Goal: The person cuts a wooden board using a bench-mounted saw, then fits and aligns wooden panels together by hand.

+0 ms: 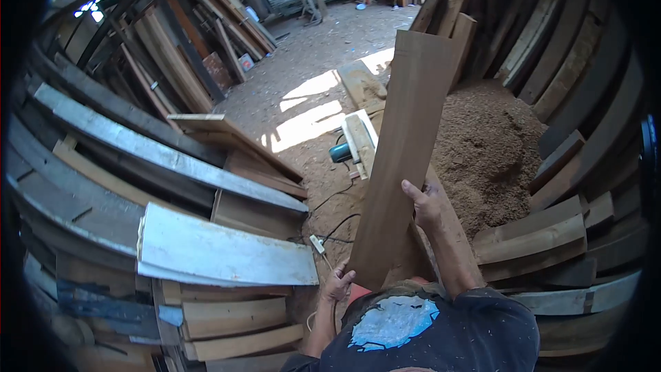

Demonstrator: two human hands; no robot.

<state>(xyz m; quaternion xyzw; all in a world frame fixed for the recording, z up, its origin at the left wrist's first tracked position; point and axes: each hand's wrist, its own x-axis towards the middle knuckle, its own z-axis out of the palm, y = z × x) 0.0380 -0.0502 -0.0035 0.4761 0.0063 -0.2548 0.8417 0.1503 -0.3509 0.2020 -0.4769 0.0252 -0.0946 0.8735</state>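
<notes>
A long, wide brown board [410, 124] slants up and away from my body in the head view. My right hand [425, 201] grips its right edge around mid-length, thumb lying on the face and the other fingers hidden behind. Down at the near left corner, my left hand [337, 284] holds the board's edge, its thumb showing on top. Beyond the board's left side, a green power tool [340, 153] sits on the ground beside a pale wooden block [359, 139]. A white power socket [317, 244] with dark cables lies near my left hand.
Sawdust and shavings [489, 158] are heaped to the right. Stacked planks [530, 241] line the right side. On the left are more timbers and a white-painted board [227, 244]. Boards lean at the back left [172, 62]. Sunlit patches mark the dirt floor [310, 41].
</notes>
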